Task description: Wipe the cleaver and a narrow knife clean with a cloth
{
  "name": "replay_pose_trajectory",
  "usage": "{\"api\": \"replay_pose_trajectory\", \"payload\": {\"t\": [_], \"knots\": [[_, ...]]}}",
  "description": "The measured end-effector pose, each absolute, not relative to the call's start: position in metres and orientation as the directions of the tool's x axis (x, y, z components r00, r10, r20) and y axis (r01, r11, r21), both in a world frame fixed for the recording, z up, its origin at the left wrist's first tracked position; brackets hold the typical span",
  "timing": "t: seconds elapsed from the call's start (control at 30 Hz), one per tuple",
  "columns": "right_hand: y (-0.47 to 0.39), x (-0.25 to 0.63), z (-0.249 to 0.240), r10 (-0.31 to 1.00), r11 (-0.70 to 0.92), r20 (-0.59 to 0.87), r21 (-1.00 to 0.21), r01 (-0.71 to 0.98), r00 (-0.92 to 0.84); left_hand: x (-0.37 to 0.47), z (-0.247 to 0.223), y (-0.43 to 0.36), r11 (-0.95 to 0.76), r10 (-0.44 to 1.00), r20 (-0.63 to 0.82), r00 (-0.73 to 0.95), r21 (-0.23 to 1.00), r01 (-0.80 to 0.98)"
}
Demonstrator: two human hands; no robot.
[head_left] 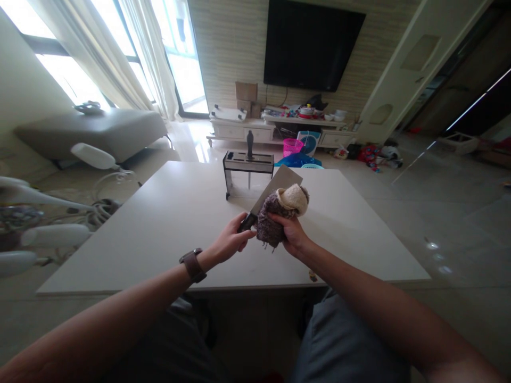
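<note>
A broad-bladed cleaver [284,178] is held above the white table [171,213], its blade slanting up to the right. My left hand [232,236] is closed round its black handle. Bunched in my right hand [293,234] is a brown and cream cloth [275,215], which lies against the blade and covers part of it. Just beyond the cleaver stands a knife rack [249,159] with dark sides. One knife [249,142] sits in the rack, black handle up, its narrow blade hanging below the top.
A small trinket [313,276] lies by the table's near edge. Past the far edge are a pink basket [293,146] and a low white cabinet [255,132] under a television [313,45]. At left are white lamp shades [93,156] and a grey bench [99,130].
</note>
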State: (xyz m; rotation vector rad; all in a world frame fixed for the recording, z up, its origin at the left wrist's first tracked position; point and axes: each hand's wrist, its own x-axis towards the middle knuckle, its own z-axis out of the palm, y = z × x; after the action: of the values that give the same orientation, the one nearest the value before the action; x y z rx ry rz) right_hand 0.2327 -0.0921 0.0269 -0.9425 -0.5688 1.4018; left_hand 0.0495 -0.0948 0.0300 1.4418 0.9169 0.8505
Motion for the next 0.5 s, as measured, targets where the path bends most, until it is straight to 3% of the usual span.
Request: {"api": "replay_pose_trajectory", "payload": {"t": [0.5], "knots": [[-0.0907,0.2334,0.0256,0.966,-0.089,-0.207,-0.829,-0.552,0.154,0.0494,0.0257,-0.0925,-0.016,0.903,-0.011,0.43,0.998,0.059]]}}
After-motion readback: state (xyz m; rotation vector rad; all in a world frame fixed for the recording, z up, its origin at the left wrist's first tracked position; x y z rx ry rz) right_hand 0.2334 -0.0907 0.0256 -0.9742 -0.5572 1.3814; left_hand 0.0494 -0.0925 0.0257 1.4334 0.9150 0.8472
